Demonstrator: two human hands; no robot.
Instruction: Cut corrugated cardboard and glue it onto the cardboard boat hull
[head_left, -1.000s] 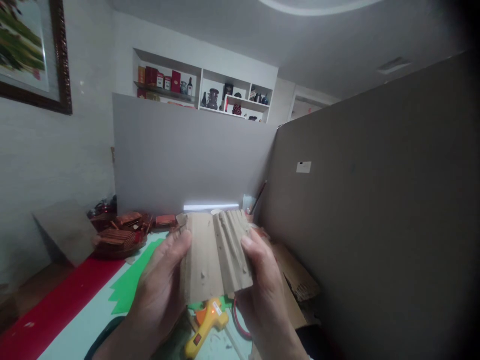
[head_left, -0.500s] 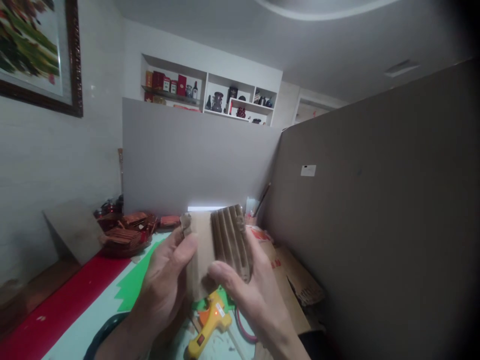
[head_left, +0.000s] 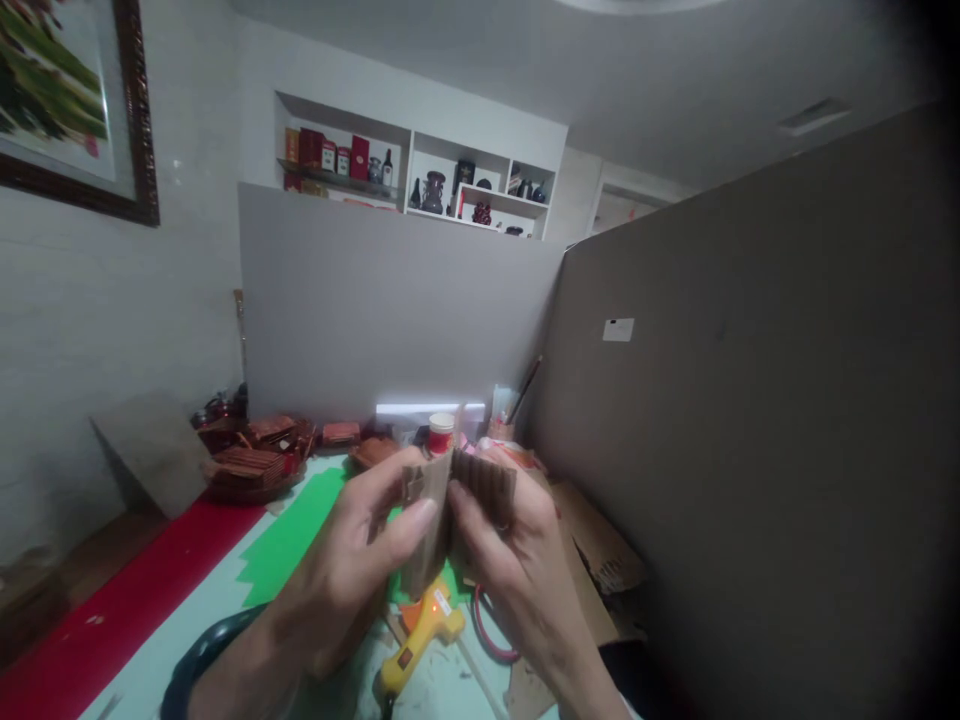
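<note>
1. Head view, hands: your left hand (head_left: 352,560) grips the near-left face of the cardboard piece (head_left: 431,478), thumb across it. Your right hand (head_left: 517,550) is closed round the ribbed half, thumb tip by the fold.
2. Head view, position: the cardboard piece is raised between your hands, above the yellow glue gun (head_left: 424,640) on the table (head_left: 322,690), its halves angled like a half-open book.
3. Head view, handling: you would probably bend it most cleanly with both thumbs close to the crease, working along the ribs with even pressure; thin cardboard likely tears if one side is pulled harder. Keep your wrists off the gun's nozzle, since it may be hot.
4. Head view, writing: the white label (head_left: 618,330) on the grey partition (head_left: 397,310) is too small to read. So are the sticker on the gun and the labels on the shelf boxes (head_left: 311,148). You cannot make out any brand.
</note>
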